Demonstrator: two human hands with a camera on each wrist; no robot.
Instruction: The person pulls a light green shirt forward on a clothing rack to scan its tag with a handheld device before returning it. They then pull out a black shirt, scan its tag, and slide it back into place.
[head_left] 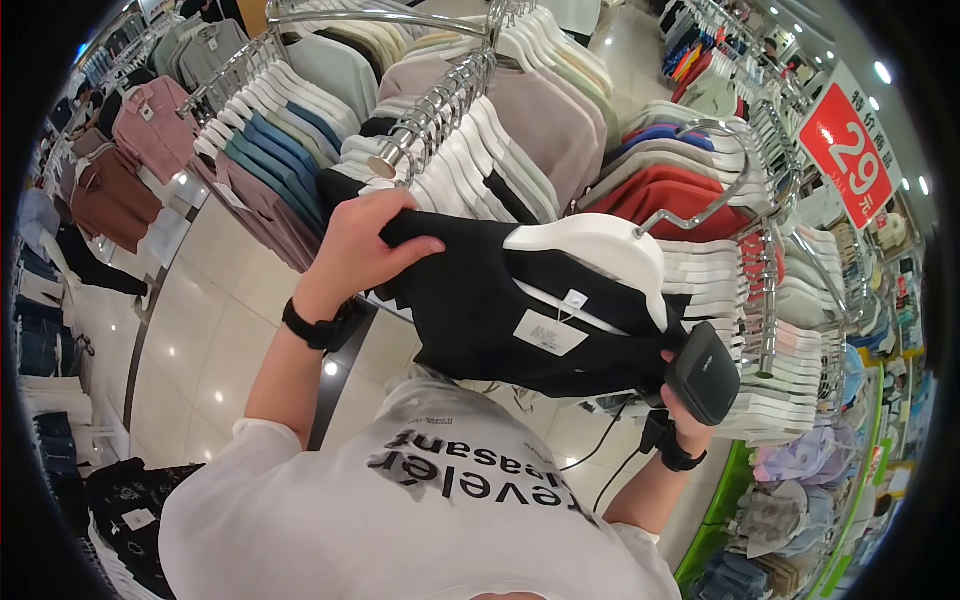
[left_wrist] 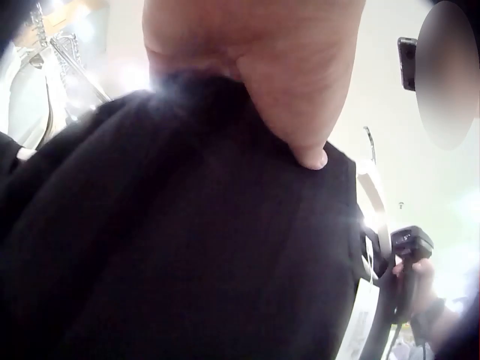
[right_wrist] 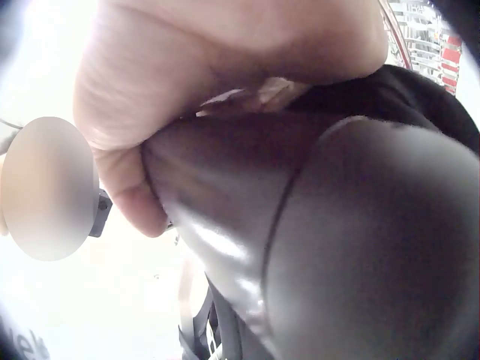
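A black V-neck top [head_left: 465,300] hangs on a white hanger [head_left: 590,243] in front of the person. My left hand [head_left: 365,245] grips its shoulder, thumb lying on the front of the cloth and the other fingers hidden behind. In the left wrist view the thumb [left_wrist: 309,156] presses over the dark fabric [left_wrist: 180,217]. A white paper tag [head_left: 550,332] hangs at the neckline. My right hand [head_left: 685,418] holds a black handheld device [head_left: 705,372] with a broad rounded head, close beside the top's other shoulder. The right wrist view shows fingers curled round its smooth body [right_wrist: 225,172].
Chrome rails [head_left: 440,110] packed with hung clothes stand just ahead. Red garments [head_left: 650,200] hang to the right, near a red and white price sign [head_left: 850,150]. Dark cables [head_left: 600,440] dangle by the right forearm. Pale tiled floor [head_left: 215,330] shows at left.
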